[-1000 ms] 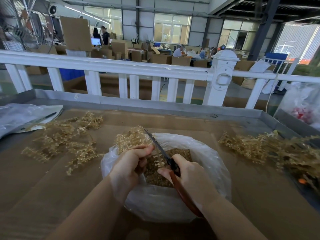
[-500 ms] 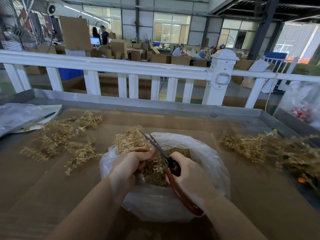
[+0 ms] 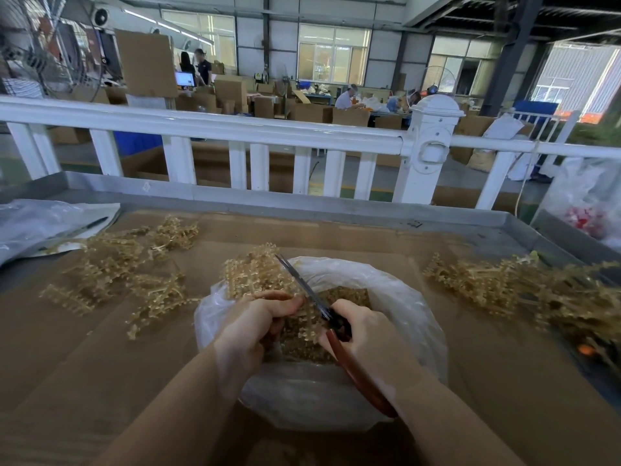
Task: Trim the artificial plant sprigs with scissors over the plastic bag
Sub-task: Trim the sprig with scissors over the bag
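Over the open clear plastic bag (image 3: 413,317), my left hand (image 3: 255,317) grips a tan beaded plant sprig (image 3: 255,274) that fans out up and left of the fingers. My right hand (image 3: 363,334) holds the red-handled scissors (image 3: 356,371), and their dark blades (image 3: 299,280) point up and left across the sprig, nearly closed. Cut tan pieces (image 3: 339,297) fill the bottom of the bag between my hands.
A pile of loose sprigs (image 3: 127,264) lies on the cardboard at the left, another pile (image 3: 524,290) at the right. Flat plastic bags with a pen (image 3: 43,227) sit at the far left. The tray's metal rim (image 3: 302,203) and a white fence (image 3: 255,129) stand behind.
The scissor blades stood slightly apart half a second ago and have come together on the sprig. Both hands stay over the bag.
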The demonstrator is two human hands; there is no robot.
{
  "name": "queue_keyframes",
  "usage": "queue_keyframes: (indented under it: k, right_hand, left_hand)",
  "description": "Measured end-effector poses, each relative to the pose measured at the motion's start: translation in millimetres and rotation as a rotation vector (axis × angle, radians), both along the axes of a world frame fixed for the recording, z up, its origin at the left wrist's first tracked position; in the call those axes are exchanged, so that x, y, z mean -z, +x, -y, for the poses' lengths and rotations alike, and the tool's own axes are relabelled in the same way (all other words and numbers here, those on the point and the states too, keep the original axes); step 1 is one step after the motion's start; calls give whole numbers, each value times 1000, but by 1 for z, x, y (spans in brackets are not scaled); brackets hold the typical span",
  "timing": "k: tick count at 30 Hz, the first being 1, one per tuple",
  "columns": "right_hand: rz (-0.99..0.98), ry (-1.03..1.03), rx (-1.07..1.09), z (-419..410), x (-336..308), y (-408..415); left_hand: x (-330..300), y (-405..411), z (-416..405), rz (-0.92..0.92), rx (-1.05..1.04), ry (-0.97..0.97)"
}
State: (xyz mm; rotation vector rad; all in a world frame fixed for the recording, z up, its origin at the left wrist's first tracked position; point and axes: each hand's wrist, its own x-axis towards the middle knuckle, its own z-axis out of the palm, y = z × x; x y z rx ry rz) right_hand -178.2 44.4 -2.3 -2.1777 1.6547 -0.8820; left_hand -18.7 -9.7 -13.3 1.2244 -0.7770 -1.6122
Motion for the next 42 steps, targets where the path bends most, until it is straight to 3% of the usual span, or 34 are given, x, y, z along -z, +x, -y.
queue_keyframes:
  k: [6, 9, 16, 23, 28, 34, 42]
  right_hand:
    - [-30, 20, 4, 1, -1, -2]
    - [50, 30, 38, 1, -1, -4]
    - [608, 118, 198, 3, -10, 0]
    - [1043, 208, 286, 3, -22, -1]
    - [806, 154, 265, -3, -23, -5]
    - [262, -89, 299, -8, -17, -5]
    - [88, -131, 275, -6, 16, 10]
  left_hand:
    - [-3, 0, -4, -10, 32, 0]
    - [-3, 2, -7, -19, 84, -44]
    - [-8, -8, -10, -165, 172, -102]
    - [-7, -11, -14, -1, 176, -221]
    - [0, -11, -17, 58, 136, -308]
    - [14, -8, -21, -103, 116, -202]
    - [21, -11, -20, -192, -7, -177]
